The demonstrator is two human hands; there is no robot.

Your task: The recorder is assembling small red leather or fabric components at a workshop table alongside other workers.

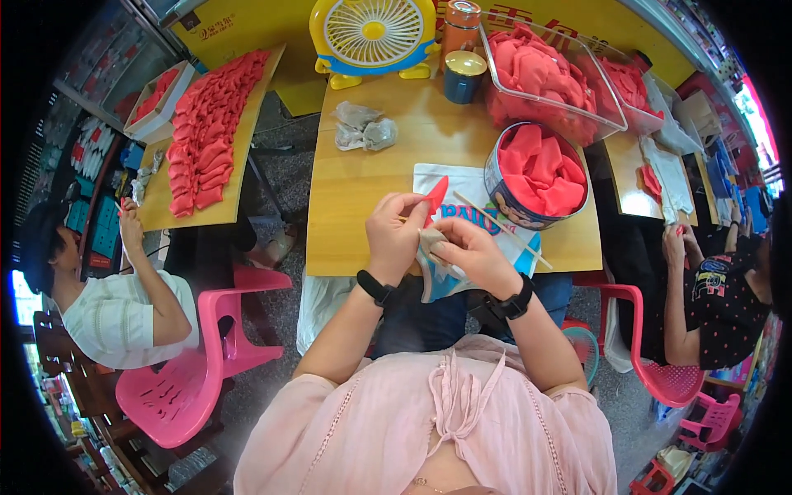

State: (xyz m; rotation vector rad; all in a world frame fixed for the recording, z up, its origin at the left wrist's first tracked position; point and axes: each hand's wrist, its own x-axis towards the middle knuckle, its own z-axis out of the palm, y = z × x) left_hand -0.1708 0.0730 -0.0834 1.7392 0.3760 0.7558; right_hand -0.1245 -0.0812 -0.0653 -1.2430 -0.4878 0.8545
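Above the near part of the wooden table (pixel 346 190), my two hands work close together. My left hand (pixel 394 235) is closed on a small red fabric piece (pixel 437 195), which points up beyond the fingertips. Pinched in my right hand (pixel 474 254) is a greyish-beige wad (pixel 431 241), held against the lower end of the red piece; its exact kind is unclear. Beneath the hands lies a printed white and blue cloth (pixel 428 173), with thin wooden sticks (pixel 503 230) across it. A round dark-blue tin (pixel 493 183) full of red fabric pieces (pixel 540 169) stands to the right.
A clear plastic bin (pixel 609 130) heaped with red fabric stands at the back right. Further back are a yellow fan (pixel 374 29), an orange bottle (pixel 461 33) and a gold-lidded jar (pixel 464 81). Plastic-wrapped lumps (pixel 365 128) lie at left. People sit at tables on both sides.
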